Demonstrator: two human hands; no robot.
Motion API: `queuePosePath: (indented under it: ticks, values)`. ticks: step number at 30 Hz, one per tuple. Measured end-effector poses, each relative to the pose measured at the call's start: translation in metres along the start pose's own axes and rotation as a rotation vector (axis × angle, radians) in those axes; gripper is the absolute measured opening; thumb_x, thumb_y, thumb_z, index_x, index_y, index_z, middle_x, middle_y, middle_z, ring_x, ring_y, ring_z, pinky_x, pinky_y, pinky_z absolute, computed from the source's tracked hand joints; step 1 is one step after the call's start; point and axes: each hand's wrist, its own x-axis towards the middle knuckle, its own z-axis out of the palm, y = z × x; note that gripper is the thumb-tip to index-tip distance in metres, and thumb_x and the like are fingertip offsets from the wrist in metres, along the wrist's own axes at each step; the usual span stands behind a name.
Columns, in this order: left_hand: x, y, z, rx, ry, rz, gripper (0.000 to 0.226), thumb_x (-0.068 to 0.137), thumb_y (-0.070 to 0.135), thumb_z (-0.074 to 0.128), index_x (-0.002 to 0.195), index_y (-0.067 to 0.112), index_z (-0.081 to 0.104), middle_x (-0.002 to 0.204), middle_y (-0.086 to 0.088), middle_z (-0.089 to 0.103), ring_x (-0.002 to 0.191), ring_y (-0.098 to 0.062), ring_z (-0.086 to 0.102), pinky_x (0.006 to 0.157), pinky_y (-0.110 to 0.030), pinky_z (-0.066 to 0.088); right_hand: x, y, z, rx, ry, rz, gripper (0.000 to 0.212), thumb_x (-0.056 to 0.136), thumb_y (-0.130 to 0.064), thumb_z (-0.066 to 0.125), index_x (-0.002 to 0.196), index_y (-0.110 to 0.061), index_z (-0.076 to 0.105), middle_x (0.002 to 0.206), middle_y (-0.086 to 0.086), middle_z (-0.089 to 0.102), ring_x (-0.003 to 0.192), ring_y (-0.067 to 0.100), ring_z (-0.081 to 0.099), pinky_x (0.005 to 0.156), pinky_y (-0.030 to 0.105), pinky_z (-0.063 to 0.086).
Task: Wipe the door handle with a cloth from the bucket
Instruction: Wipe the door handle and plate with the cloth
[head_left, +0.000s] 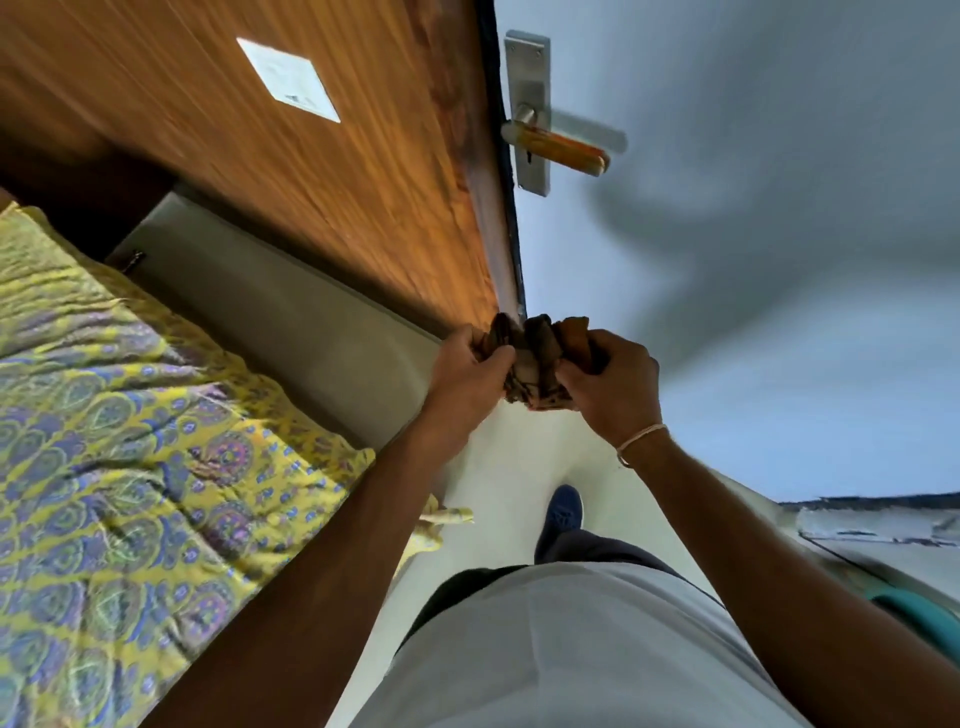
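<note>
Two bare hands, left hand (470, 364) and right hand (610, 376), both clamped on one bunched brown cloth (535, 364) between them, held over pale floor just before the near corner of the wood-grain door (311, 171). Cloth well apart from the steel lever door handle with orange grip (558, 143), far and slightly right, on its steel backplate (530, 111). Risks, as judged: drips on the floor underfoot if wrung here; a thick wad skimming only the lever's face, missing neck and underside; door swinging under pressure. White square sticker (288, 78) on the door, far left: print too blurred to read. No brand visible.
</note>
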Motion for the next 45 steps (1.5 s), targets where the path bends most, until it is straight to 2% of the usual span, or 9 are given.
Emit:
queuePosePath:
  ticks: [4,11,21,26,29,33,39,42,45]
  values:
    - [0.036,0.013,-0.014,0.006,0.140,-0.092,0.015,0.098,0.017,0.072,0.105,0.023,0.060,0.113,-0.013,0.075,0.106,-0.029,0.077,0.090,-0.052,0.070,0.043,-0.012,0.004,0.034,0.094,-0.016,0.012,0.092,-0.022,0.076,0.084,-0.018,0.069,0.074,0.001,0.071,0.071,0.025,0.067,0.074,0.032,0.059]
    - [0.074,0.035,-0.004,0.020,0.084,-0.040,0.016,0.091,0.021,0.075,0.092,0.021,0.059,0.103,-0.017,0.076,0.101,-0.039,0.078,0.082,-0.062,0.068,0.071,-0.034,0.028,0.066,0.012,-0.149,0.004,0.092,-0.013,0.074,0.088,-0.015,0.075,0.076,0.004,0.074,0.071,0.026,0.068,0.072,0.042,0.059]
    - [0.135,0.038,-0.017,-0.216,-0.026,-0.178,0.012,0.099,0.010,0.072,0.103,0.017,0.062,0.108,-0.016,0.076,0.101,-0.032,0.077,0.091,-0.048,0.065,0.101,-0.056,0.049,0.239,0.125,0.107,0.013,0.097,-0.014,0.065,0.099,-0.022,0.075,0.090,0.011,0.078,0.086,0.035,0.075,0.083,0.054,0.065]
    - [0.179,0.043,-0.037,-0.149,-0.053,-0.109,0.010,0.101,0.008,0.069,0.107,0.011,0.062,0.103,-0.013,0.073,0.087,-0.020,0.068,0.069,-0.025,0.058,0.116,-0.070,0.057,0.247,0.323,0.234,0.012,0.100,-0.008,0.064,0.099,-0.017,0.073,0.095,0.014,0.077,0.097,0.033,0.073,0.079,0.030,0.061]
    - [0.198,0.049,-0.045,-0.051,-0.146,-0.007,0.011,0.103,0.009,0.069,0.102,0.017,0.061,0.096,-0.001,0.069,0.088,-0.017,0.068,0.068,-0.021,0.057,0.120,-0.081,0.071,0.216,0.340,0.231,0.013,0.100,-0.008,0.064,0.107,-0.011,0.075,0.093,0.008,0.075,0.096,0.030,0.073,0.084,0.035,0.065]
    - [0.214,0.056,-0.050,-0.125,-0.293,-0.116,0.011,0.108,0.023,0.063,0.101,0.026,0.070,0.114,-0.008,0.078,0.114,-0.032,0.075,0.099,-0.049,0.062,0.118,-0.100,0.087,0.246,0.323,0.176,0.011,0.097,-0.014,0.065,0.102,-0.017,0.074,0.093,0.011,0.077,0.091,0.033,0.075,0.080,0.056,0.067]
    - [0.219,0.053,-0.058,-0.368,-0.665,-0.358,0.045,0.105,0.049,0.065,0.141,0.022,0.072,0.141,-0.005,0.077,0.127,-0.025,0.075,0.104,-0.043,0.063,0.097,-0.113,0.073,0.667,0.362,0.234,0.014,0.091,-0.013,0.062,0.087,-0.016,0.075,0.082,0.014,0.069,0.088,0.043,0.073,0.073,0.061,0.067]
    - [0.201,0.048,-0.043,-0.330,-0.791,-0.412,0.048,0.103,0.037,0.072,0.144,0.012,0.071,0.140,-0.012,0.076,0.115,-0.028,0.080,0.078,-0.041,0.071,0.092,-0.097,0.066,0.666,0.459,0.334,0.019,0.094,-0.005,0.060,0.078,-0.011,0.070,0.073,0.008,0.064,0.077,0.026,0.065,0.070,0.040,0.061]
    - [0.187,0.039,-0.025,-0.247,-0.697,-0.346,0.040,0.099,0.020,0.079,0.137,0.009,0.075,0.131,-0.016,0.080,0.109,-0.030,0.080,0.061,-0.027,0.063,0.089,-0.074,0.058,0.552,0.494,0.435,0.014,0.089,-0.012,0.062,0.079,-0.007,0.070,0.075,0.009,0.066,0.078,0.025,0.064,0.076,0.048,0.061]
